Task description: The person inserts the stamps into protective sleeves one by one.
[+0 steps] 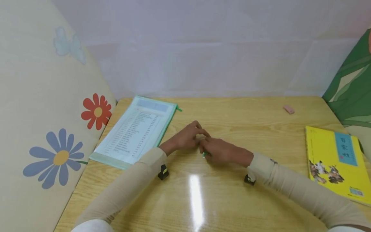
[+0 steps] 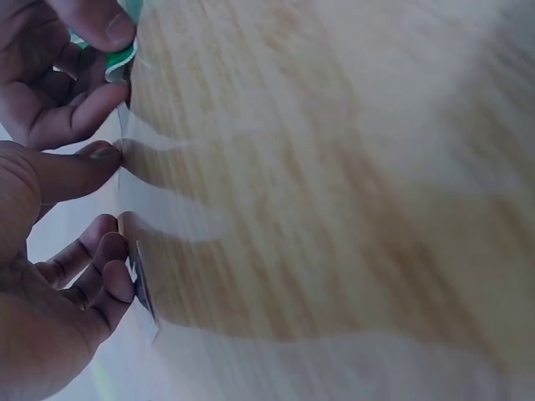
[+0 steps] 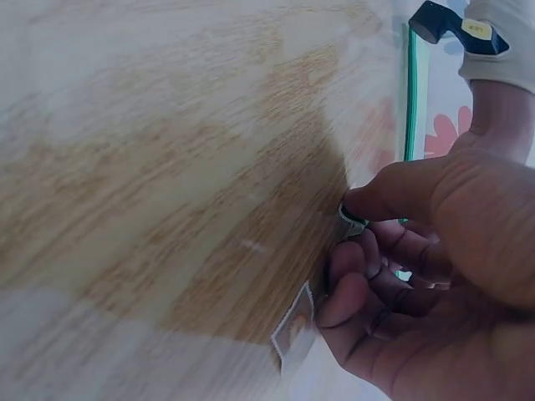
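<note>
At the middle of the wooden table my left hand point(image 1: 186, 137) and right hand point(image 1: 218, 151) meet, fingertips close together. My right hand pinches a small green thing point(image 2: 122, 57) with a white edge between thumb and fingers; its kind is too small and covered to tell. Beside that hand a small clear piece with a toothed edge point(image 3: 294, 327) shows near the tabletop. My left hand has bent fingers, their tips low at the table. A thin dark-and-clear piece point(image 2: 144, 288) lies against them; whether they grip it is not visible.
A clear zip folder point(image 1: 133, 132) holding a printed sheet lies left of my hands. To the right is a yellow book point(image 1: 324, 151) with a blue title panel. A pink eraser-like block point(image 1: 288, 109) rests near the table's back edge. Flower-printed panels stand beside the table.
</note>
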A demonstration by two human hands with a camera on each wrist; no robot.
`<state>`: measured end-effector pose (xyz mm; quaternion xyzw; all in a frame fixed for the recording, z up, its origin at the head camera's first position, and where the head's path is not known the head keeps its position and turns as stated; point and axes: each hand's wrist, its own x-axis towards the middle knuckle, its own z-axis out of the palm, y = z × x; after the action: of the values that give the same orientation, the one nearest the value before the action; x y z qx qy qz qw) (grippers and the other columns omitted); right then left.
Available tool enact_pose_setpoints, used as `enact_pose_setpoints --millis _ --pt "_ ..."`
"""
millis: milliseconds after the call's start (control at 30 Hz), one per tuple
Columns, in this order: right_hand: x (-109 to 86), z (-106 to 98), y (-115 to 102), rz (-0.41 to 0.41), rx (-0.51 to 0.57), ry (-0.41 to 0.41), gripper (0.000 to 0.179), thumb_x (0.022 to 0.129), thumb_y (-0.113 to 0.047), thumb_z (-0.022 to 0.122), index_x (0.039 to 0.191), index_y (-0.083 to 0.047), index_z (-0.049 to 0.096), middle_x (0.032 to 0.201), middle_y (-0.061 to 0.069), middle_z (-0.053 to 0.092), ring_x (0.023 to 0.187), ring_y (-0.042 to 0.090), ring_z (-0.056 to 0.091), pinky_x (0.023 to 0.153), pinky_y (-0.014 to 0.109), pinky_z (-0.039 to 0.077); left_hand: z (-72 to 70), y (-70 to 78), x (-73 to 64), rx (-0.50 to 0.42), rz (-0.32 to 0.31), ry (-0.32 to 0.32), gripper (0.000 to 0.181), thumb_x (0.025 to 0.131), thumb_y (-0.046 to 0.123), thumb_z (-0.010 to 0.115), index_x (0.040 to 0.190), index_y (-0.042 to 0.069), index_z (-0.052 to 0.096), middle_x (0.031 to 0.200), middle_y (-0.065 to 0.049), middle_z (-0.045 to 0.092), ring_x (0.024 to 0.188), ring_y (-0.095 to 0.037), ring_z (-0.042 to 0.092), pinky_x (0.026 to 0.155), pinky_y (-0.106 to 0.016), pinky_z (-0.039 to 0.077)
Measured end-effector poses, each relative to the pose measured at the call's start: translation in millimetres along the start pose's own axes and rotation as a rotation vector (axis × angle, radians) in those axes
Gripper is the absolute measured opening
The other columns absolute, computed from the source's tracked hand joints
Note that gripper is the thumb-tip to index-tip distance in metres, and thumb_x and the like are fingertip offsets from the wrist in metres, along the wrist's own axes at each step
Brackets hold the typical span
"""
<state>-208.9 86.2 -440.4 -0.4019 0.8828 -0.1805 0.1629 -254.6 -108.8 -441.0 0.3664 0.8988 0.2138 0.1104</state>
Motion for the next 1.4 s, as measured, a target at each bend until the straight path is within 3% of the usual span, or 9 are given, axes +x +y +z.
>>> enact_pose_setpoints --millis 100,467,700,867,1100,1267,1400 --pt "-0.5 -1 2 0.0 0.036 0.01 0.018 0.098 -0.007 0.063 0.115 -0.01 0.058 0.111 0.002 0.053 0.088 0.012 0.055 0.076 0.027 0.05 0.4 -0.8 -0.6 -0.003 0.013 0.014 0.028 0.099 0.011 0.064 0.126 0.018 0.07 0.113 -0.007 0.049 0.089 -0.018 0.048 0.08 -0.032 0.045" --pt "-2.0 -5 5 0.035 0.127 0.022 0.012 0.1 -0.013 0.064 0.109 -0.013 0.056 0.113 0.002 0.049 0.095 0.015 0.052 0.08 0.03 0.048 3.8 -2.7 0.6 0.012 0.031 0.018 0.027 0.097 0.009 0.065 0.123 0.015 0.068 0.117 -0.007 0.048 0.097 -0.018 0.051 0.083 -0.031 0.047" --pt "0.1 -6 11 -0.008 0.167 0.039 0.009 0.099 -0.011 0.064 0.104 -0.012 0.057 0.1 -0.002 0.057 0.089 0.013 0.054 0.077 0.031 0.049 3.9 -0.8 0.9 -0.009 -0.001 0.035 0.017 0.096 0.006 0.064 0.11 0.013 0.07 0.114 -0.005 0.05 0.095 -0.017 0.053 0.084 -0.031 0.049" --pt "-1.2 -11 15 -0.003 0.219 0.04 0.01 0.099 -0.013 0.065 0.108 -0.013 0.059 0.096 -0.006 0.061 0.084 0.011 0.057 0.074 0.03 0.05 4.9 -1.1 2.0 -0.061 -0.036 0.026 0.01 0.097 0.007 0.063 0.103 0.013 0.067 0.102 0.0 0.059 0.091 -0.015 0.056 0.081 -0.03 0.049" --pt "-5.8 -24 15 0.03 0.264 0.163 0.008 0.1 -0.013 0.064 0.108 -0.017 0.063 0.093 -0.006 0.062 0.082 0.012 0.057 0.071 0.031 0.05 3.1 -2.0 -0.8 -0.17 -0.103 0.05 0.012 0.096 0.005 0.062 0.103 0.015 0.063 0.096 0.003 0.066 0.087 -0.013 0.061 0.078 -0.029 0.051" --pt "-7.6 -27 16 0.054 0.392 0.283 0.013 0.1 -0.01 0.064 0.112 -0.013 0.063 0.102 -0.003 0.065 0.093 0.012 0.062 0.08 0.031 0.054 1.1 -0.1 -3.8 -0.239 -0.147 0.082 0.03 0.095 0.001 0.061 0.124 0.008 0.056 0.097 -0.001 0.064 0.084 -0.015 0.06 0.076 -0.03 0.052" --pt "-9.0 -26 18 0.088 0.511 0.372 0.015 0.101 -0.015 0.064 0.116 -0.015 0.062 0.102 0.0 0.066 0.09 0.016 0.064 0.076 0.034 0.056 1.6 1.3 -5.8 -0.291 -0.167 0.113 0.042 0.098 0.006 0.064 0.136 0.003 0.047 0.096 -0.003 0.065 0.083 -0.015 0.062 0.075 -0.03 0.053"
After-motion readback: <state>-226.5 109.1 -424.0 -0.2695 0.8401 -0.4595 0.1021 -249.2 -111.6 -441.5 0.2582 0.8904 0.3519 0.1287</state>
